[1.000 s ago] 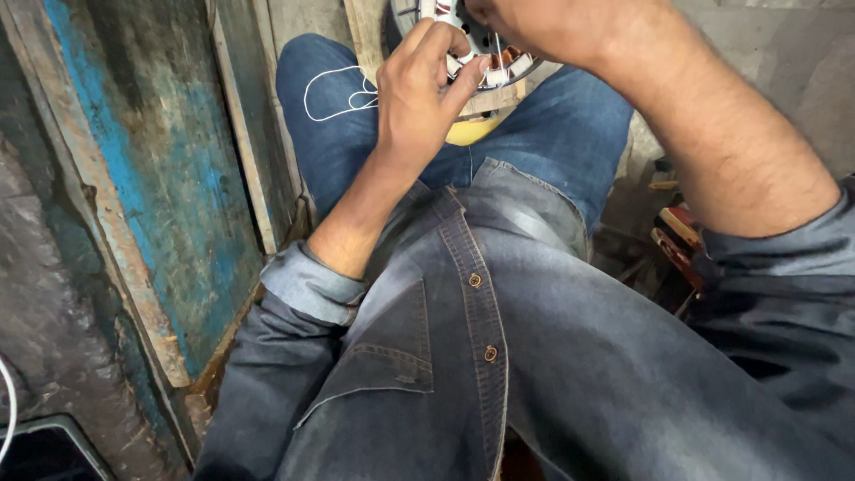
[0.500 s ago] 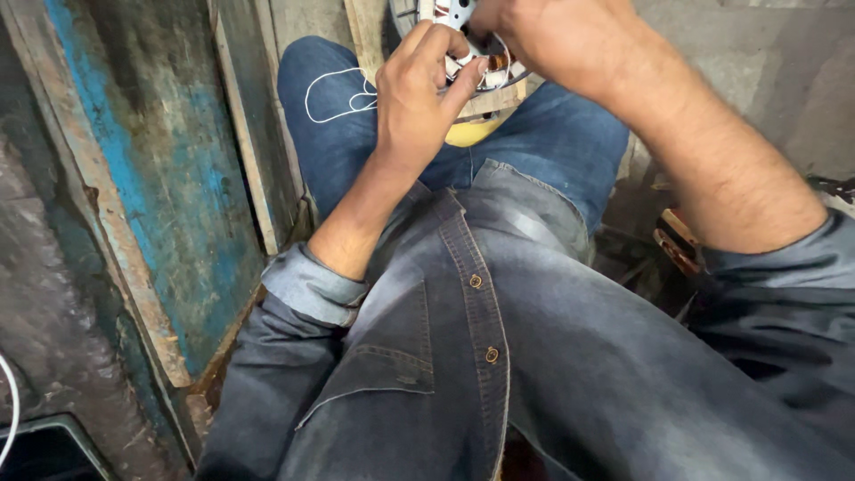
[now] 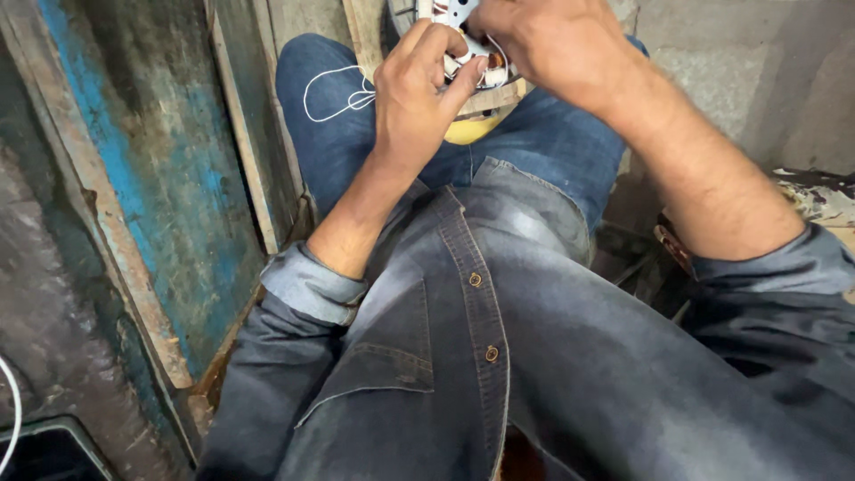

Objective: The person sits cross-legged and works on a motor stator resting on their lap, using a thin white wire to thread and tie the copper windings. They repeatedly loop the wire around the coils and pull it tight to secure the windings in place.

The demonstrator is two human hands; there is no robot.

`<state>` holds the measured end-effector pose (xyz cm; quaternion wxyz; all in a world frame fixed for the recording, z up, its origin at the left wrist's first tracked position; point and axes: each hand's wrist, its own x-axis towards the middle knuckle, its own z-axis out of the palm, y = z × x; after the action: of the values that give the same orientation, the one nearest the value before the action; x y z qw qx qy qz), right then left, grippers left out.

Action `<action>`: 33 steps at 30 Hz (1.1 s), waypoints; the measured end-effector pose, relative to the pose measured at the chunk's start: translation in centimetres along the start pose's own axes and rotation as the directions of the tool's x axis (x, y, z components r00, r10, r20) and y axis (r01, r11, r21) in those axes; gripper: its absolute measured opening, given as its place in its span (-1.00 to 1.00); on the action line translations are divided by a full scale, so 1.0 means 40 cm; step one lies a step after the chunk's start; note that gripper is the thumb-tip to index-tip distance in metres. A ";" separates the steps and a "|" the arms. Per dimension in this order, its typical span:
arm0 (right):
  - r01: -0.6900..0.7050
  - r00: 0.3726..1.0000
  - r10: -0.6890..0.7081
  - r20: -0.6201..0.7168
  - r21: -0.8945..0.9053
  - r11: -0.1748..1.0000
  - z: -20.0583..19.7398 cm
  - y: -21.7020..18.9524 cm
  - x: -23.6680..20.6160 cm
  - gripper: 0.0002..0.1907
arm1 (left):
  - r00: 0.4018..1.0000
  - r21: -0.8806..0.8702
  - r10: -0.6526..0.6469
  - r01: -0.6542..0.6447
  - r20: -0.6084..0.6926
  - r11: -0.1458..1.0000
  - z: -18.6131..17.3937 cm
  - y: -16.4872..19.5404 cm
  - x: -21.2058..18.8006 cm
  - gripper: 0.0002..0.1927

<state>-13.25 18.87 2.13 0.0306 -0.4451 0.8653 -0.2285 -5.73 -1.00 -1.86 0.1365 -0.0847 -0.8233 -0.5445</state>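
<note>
Both of my hands work at a round motor winding part (image 3: 485, 67) resting on my lap, at the top of the view. My left hand (image 3: 419, 89) pinches its near edge with thumb and fingers. My right hand (image 3: 557, 49) covers the part's right side from above and grips it; a small white piece (image 3: 459, 11) shows between the hands. A thin white wire (image 3: 334, 93) loops over my blue jeans to the left of the part. Most of the part is hidden by the hands and the frame edge.
A yellow object (image 3: 472, 129) lies under the part on my lap. A worn blue-painted wooden panel (image 3: 169, 196) stands close on the left. A concrete wall (image 3: 739, 80) is at the right, with clutter (image 3: 819, 196) beside my right sleeve.
My right hand has shifted slightly left over the part. The left hand keeps its pinch at the part's edge.
</note>
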 end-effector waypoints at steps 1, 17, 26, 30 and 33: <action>0.016 1.000 -0.017 -0.009 -0.028 0.999 -0.005 -0.001 0.002 -0.92 | 1.000 -0.011 0.006 -0.006 0.005 1.000 0.000 0.002 0.002 -0.76; -0.057 0.993 0.040 -0.116 -0.153 0.987 0.001 -0.038 -0.052 -0.82 | 0.999 -0.012 -0.029 0.029 0.015 1.000 -0.005 0.035 -0.006 -0.78; -0.112 0.976 0.081 -0.204 -0.148 0.983 -0.007 -0.057 -0.047 -0.66 | 1.000 -0.034 -0.017 0.016 -0.007 0.999 -0.007 0.018 0.013 -0.77; 0.013 0.981 -0.056 -0.187 -0.223 0.975 -0.036 -0.054 -0.036 -0.71 | 1.000 -0.009 -0.002 0.002 -0.016 1.000 -0.006 0.021 0.012 -0.77; 0.056 0.984 -0.098 -0.146 -0.266 0.962 -0.047 -0.055 -0.024 -0.72 | 1.000 -0.012 -0.023 0.023 -0.008 1.000 -0.007 0.025 0.013 -0.77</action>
<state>-11.51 19.22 4.61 -0.1058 -0.4590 0.8696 -0.1481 -5.90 -0.89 -0.72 0.1332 -0.0739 -0.8203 -0.5512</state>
